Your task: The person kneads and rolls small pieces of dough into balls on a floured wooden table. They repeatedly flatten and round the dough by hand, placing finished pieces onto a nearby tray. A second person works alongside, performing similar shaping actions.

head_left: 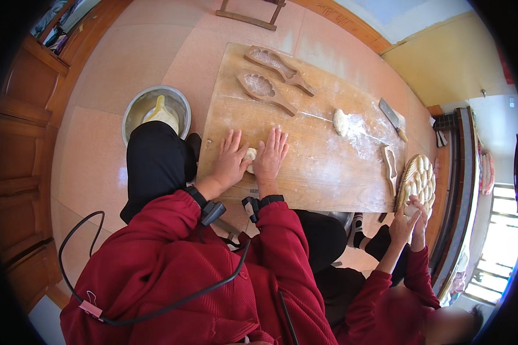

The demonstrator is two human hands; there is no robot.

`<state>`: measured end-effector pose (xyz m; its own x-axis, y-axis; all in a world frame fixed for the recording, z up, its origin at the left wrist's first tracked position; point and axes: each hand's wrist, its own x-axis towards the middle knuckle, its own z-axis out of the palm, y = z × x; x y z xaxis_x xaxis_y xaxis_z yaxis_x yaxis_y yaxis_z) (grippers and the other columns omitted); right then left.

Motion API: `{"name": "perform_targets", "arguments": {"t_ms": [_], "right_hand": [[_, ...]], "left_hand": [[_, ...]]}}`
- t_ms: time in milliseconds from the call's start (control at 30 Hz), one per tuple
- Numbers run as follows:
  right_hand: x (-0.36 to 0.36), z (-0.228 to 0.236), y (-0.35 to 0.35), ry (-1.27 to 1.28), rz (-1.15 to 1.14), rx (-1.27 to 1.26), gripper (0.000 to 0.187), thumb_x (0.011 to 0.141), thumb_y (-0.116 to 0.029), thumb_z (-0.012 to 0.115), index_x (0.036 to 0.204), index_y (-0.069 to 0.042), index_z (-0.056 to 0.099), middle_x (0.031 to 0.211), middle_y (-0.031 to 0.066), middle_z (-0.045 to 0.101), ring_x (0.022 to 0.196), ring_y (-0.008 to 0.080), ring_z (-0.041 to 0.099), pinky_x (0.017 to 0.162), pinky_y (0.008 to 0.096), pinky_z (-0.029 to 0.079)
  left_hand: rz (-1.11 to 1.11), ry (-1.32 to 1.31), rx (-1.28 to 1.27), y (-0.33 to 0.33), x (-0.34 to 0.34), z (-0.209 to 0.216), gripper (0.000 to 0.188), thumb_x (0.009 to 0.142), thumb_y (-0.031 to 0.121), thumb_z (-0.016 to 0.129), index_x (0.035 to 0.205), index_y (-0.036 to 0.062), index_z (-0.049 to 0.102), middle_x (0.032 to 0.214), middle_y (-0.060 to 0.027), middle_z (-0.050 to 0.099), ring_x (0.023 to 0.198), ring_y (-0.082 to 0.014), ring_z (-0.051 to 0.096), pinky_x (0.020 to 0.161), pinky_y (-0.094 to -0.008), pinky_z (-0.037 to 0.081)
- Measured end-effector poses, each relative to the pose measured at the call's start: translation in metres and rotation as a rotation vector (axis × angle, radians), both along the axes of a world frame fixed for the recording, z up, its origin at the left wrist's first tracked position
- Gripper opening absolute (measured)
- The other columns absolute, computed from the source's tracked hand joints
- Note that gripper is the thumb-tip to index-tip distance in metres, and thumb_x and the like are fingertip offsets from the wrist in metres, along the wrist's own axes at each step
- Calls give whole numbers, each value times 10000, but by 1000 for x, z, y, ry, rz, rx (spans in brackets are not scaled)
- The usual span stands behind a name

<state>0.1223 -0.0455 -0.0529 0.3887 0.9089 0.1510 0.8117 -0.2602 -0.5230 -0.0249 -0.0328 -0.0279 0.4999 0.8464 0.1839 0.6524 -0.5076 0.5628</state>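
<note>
The left hand [230, 160] and right hand [269, 156] are lying open, fingers extended, flanking a dough piece [250, 156] near the tabletop's [313, 181] near-left corner; neither is curling around it, and palm contact cannot be fully told. Uneven pressure would be risking a lopsided piece. Sticking also seems possible: the heavy flour patch [360, 140] is lying well apart, toward the right edge.
</note>
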Motion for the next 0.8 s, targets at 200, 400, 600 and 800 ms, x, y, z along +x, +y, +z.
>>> {"name": "perform_targets", "arguments": {"t_ms": [200, 400, 600, 800], "right_hand": [[-1, 4, -41, 438, 74, 182, 538, 1052, -298, 314, 1487, 19, 323, 1520, 207, 378, 1446, 345, 286, 1180, 440, 189], [-3, 3, -53, 369, 50, 194, 545, 1060, -299, 272, 1476, 47, 330, 1511, 202, 397, 1422, 328, 344, 1171, 412, 227], [-10, 2, -64, 403, 89, 207, 546, 1050, -310, 311, 1483, 24, 330, 1513, 192, 397, 1434, 343, 313, 1175, 448, 188], [-1, -4, -46, 114, 23, 101, 554, 1035, -328, 356, 1494, -19, 331, 1526, 172, 382, 1462, 358, 247, 1183, 501, 126]], "left_hand": [[-380, -381, -274, -20, 0, -7, 562, 761, 14, 686, 1308, 44, 560, 1301, -153, 593, 1354, -355, 419, 1127, -450, 322], [-24, -370, -40, -21, 2, 4, 644, 732, 36, 707, 1347, 22, 514, 1341, -183, 552, 1349, -374, 423, 1115, -453, 347], [-432, -108, 8, -19, -7, 3, 656, 733, 100, 717, 1349, 6, 511, 1409, -183, 493, 1392, -376, 365, 1124, -525, 311], [-308, -87, 56, -20, -5, -7, 664, 778, 225, 722, 1363, 4, 500, 1464, -192, 433, 1418, -394, 314, 1138, -535, 270]]}}
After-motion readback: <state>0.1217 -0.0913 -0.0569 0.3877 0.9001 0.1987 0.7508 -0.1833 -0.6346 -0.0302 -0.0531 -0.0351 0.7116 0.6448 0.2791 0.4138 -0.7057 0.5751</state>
